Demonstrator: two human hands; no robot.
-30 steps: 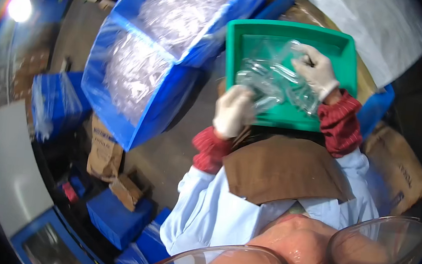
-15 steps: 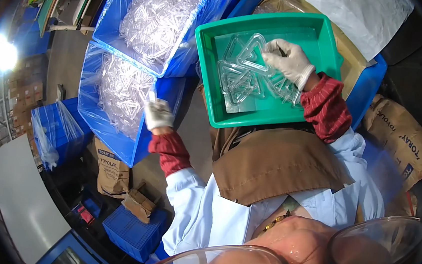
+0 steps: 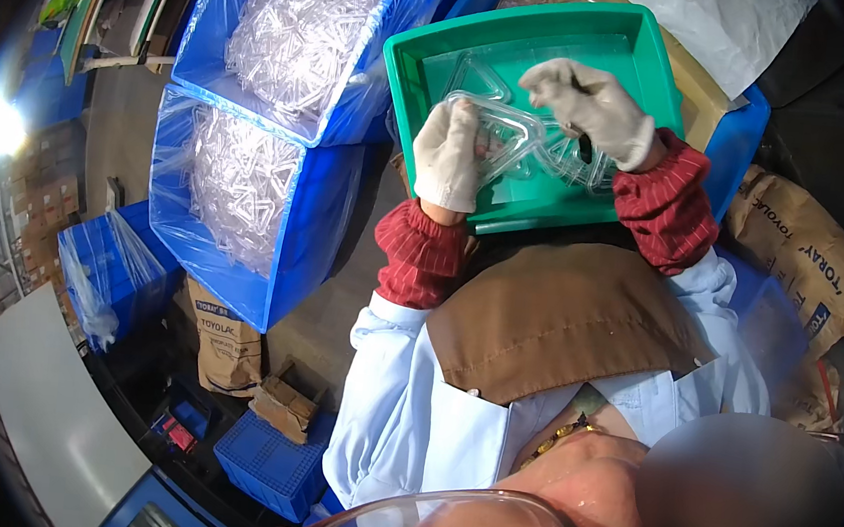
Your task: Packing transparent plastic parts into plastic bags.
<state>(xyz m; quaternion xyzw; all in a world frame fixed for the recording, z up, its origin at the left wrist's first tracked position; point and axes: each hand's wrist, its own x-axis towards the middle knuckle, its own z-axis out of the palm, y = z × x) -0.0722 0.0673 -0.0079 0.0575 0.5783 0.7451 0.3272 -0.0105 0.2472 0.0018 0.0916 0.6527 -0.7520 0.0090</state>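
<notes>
My left hand (image 3: pixel 448 155), in a white glove, is closed on one corner of a clear plastic triangular frame (image 3: pixel 524 132) over the green tray (image 3: pixel 506 217). My gloved right hand (image 3: pixel 593 113) hovers beside that frame with its fingers curled. A small dark object (image 3: pixel 585 148) shows under its palm, mostly hidden, so its kind cannot be made out. Other clear triangular frames (image 3: pixel 479 76) lie in the tray, some overlapping under my hands.
Two blue bins lined with clear film, one farther (image 3: pixel 307 33) and one nearer (image 3: pixel 238 187), hold heaps of clear pieces at left. Brown paper sacks (image 3: pixel 793 266) stand at right. A blue crate (image 3: pixel 274 461) and an open carton (image 3: pixel 284 407) sit at lower left.
My left hand has come right from the nearer blue bin to the green tray and taken hold of a triangular frame. My right hand has lifted off the frame it was touching.
</notes>
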